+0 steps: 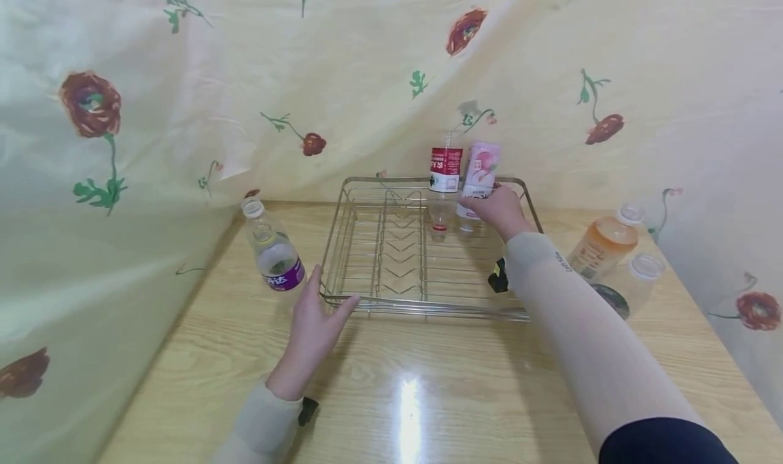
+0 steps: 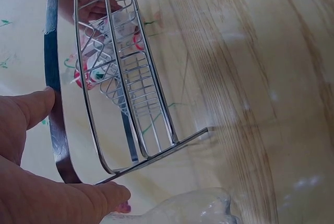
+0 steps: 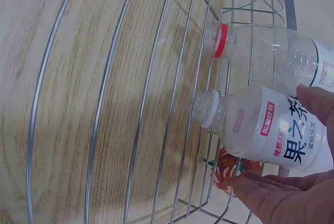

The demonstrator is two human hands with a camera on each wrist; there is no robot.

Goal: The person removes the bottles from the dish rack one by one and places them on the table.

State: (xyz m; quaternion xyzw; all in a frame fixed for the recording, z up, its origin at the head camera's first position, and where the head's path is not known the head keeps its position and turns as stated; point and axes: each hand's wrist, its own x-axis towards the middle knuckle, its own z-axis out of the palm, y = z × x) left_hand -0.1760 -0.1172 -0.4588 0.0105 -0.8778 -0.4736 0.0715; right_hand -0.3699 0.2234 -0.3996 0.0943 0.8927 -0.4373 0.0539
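My right hand (image 1: 503, 211) grips a clear plastic bottle with a pink-and-white label (image 1: 480, 172), neck down, at the back right of a wire dish rack (image 1: 422, 308). In the right wrist view, my thumb and fingers lie on either side of this bottle (image 3: 255, 125), its capless mouth at the rack's wires. Just left of it, a red-labelled bottle (image 1: 445, 172) stands upside down in the rack. At the front left corner, my left hand (image 1: 315, 328) touches the rack's rim with thumb and finger spread and rather straight, seen close in the left wrist view.
A purple-labelled bottle (image 1: 281, 267) stands left of the rack, near the left hand. On the right are a bottle with an orange label (image 1: 602, 243) and another clear bottle (image 1: 642, 280), partly behind the right sleeve. Flowered cloth (image 1: 367, 77) hangs behind the wooden table (image 1: 379, 382).
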